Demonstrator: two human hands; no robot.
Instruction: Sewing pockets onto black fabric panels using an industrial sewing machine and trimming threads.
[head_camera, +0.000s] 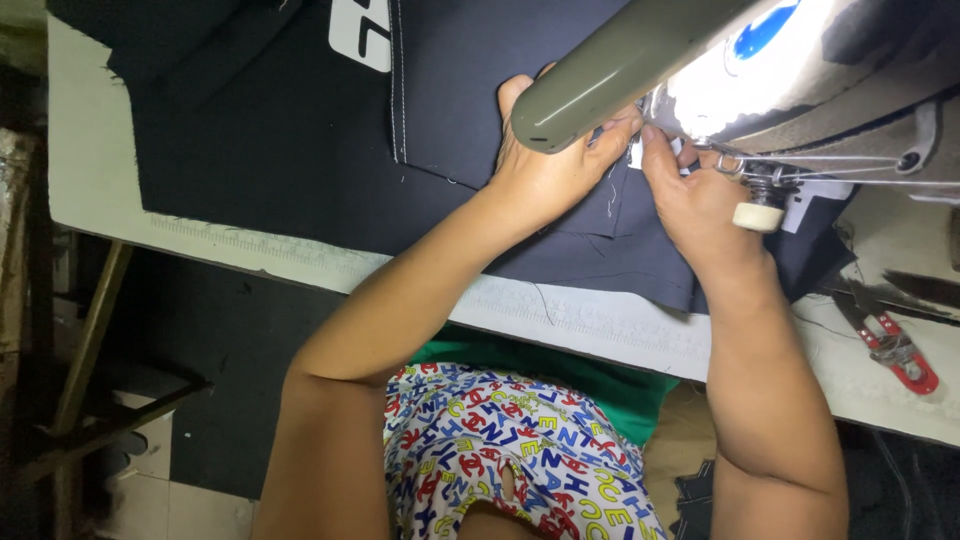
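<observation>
Sewing step in hand: both hands feed the dark navy fabric (300, 130) under the head of the sewing machine (800, 70), at the far right part of the desk (90, 150)

Left hand (550, 170) lies flat on the cloth, fingers spread and pressing it down just left of the needle area. Right hand (700, 200) has fingertips pressed together, pinching the fabric edge right at the presser foot (needle itself hidden behind the machine's grey arm, can't tell if it's down)

Fabric covers the far half of the desk, white stitch line (398, 80) running away from the hands, white patch (360, 30) near the far edge. Red-handled snips (895, 350) lie at the near right edge, well apart

Next move, by my read: keep the edge aligned, steady even feed, fingertips clear of the needle
</observation>
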